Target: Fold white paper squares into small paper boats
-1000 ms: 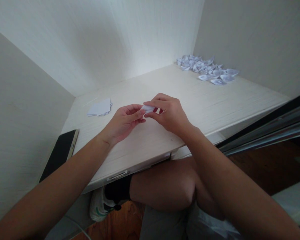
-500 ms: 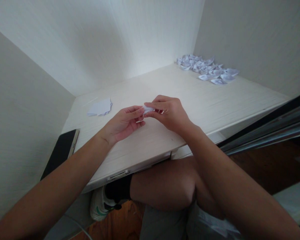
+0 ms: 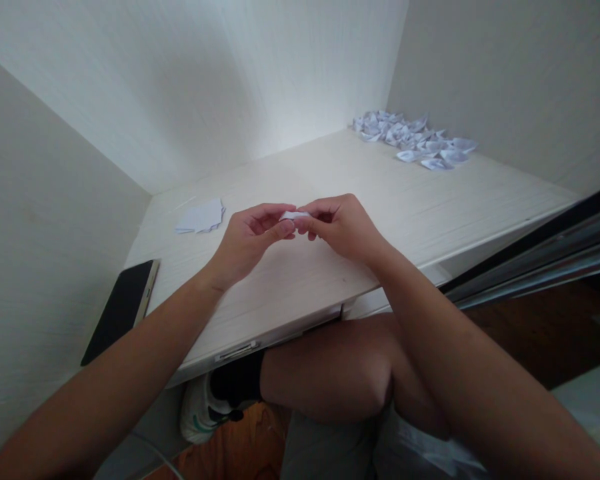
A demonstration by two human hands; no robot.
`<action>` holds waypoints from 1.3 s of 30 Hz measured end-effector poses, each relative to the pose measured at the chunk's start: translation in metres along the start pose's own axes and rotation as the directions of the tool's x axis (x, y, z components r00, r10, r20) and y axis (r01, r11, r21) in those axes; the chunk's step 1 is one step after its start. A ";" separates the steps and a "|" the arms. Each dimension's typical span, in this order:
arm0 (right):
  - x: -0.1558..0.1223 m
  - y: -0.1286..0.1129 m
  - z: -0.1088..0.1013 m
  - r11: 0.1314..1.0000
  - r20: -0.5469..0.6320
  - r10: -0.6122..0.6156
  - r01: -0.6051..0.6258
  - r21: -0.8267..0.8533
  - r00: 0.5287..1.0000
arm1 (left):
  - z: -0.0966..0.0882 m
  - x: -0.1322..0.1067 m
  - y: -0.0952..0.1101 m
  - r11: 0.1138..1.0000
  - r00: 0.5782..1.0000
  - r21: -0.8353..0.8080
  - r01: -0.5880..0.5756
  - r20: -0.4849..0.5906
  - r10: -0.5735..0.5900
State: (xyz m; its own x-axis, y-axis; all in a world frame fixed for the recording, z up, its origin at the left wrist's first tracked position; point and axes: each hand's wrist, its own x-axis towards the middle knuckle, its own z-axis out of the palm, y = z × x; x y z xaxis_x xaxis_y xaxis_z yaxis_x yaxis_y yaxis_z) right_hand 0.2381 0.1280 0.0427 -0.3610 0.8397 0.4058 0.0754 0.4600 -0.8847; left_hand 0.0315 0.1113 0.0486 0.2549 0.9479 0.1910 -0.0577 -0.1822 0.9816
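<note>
A small folded piece of white paper is held between my two hands, above the middle of the desk. My left hand pinches its left end, thumb in front and fingers behind. On the right end, the thumb and fingers of my right hand are closed. Fingertips cover much of the paper, so its full shape is hidden. A stack of flat white paper sheets lies to the left of my left hand. Several folded paper boats are heaped at the far right of the desk.
The white desk has walls on its left, back and right. A dark flat device with a pale edge lies at the left edge. Below the front edge are a drawer handle and my leg. A black-edged panel stands at the right.
My left hand has turned so that its thumb now presses the front of the paper. My right fingers have shifted their grip, and the paper now shows as a flatter strip.
</note>
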 end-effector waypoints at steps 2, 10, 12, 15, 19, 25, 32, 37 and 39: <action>0.001 -0.002 -0.002 0.997 0.045 0.047 -0.050 0.065 0.998 | -0.001 0.000 -0.001 0.999 1.000 0.038 -0.006 0.003 0.006; 0.002 -0.002 -0.001 0.987 0.127 0.104 -0.118 0.107 0.986 | 0.011 -0.003 0.003 0.999 0.997 -0.036 0.033 -0.070 -0.035; 0.002 -0.002 0.002 0.984 0.136 0.113 -0.130 0.119 0.984 | 0.013 -0.003 0.005 0.997 0.994 -0.071 0.038 -0.103 -0.045; 0.002 -0.004 0.007 0.980 0.121 0.131 -0.147 0.132 0.984 | 0.014 -0.004 0.007 0.983 0.986 -0.170 0.073 -0.136 -0.097; 0.001 -0.008 0.016 0.958 0.023 0.179 -0.180 0.225 0.984 | 0.013 -0.004 0.009 0.935 0.976 -0.321 0.150 -0.102 -0.192; 0.000 -0.008 0.026 0.971 -0.069 0.137 -0.120 0.208 0.988 | 0.010 -0.002 0.008 0.898 0.968 -0.405 0.171 -0.099 -0.229; -0.001 -0.006 0.028 0.913 -0.051 0.221 -0.188 0.361 0.974 | 0.008 -0.001 0.007 0.887 0.968 -0.423 0.186 -0.074 -0.238; -0.002 -0.009 0.038 0.821 -0.057 0.296 -0.224 0.526 0.954 | 0.006 -0.001 0.007 0.892 0.969 -0.426 0.153 -0.113 -0.221; -0.002 -0.010 0.044 0.798 -0.074 0.320 -0.227 0.559 0.944 | 0.005 -0.001 0.007 0.893 0.968 -0.422 0.156 -0.115 -0.224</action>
State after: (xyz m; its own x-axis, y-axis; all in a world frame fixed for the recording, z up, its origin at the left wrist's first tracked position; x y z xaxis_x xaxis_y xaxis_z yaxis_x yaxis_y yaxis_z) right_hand 0.1974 0.1092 0.0408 -0.2482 0.9617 0.1166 -0.3772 0.0150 -0.9260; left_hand 0.0355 0.1081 0.0555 0.1484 0.9883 -0.0359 -0.4194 0.0958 0.9027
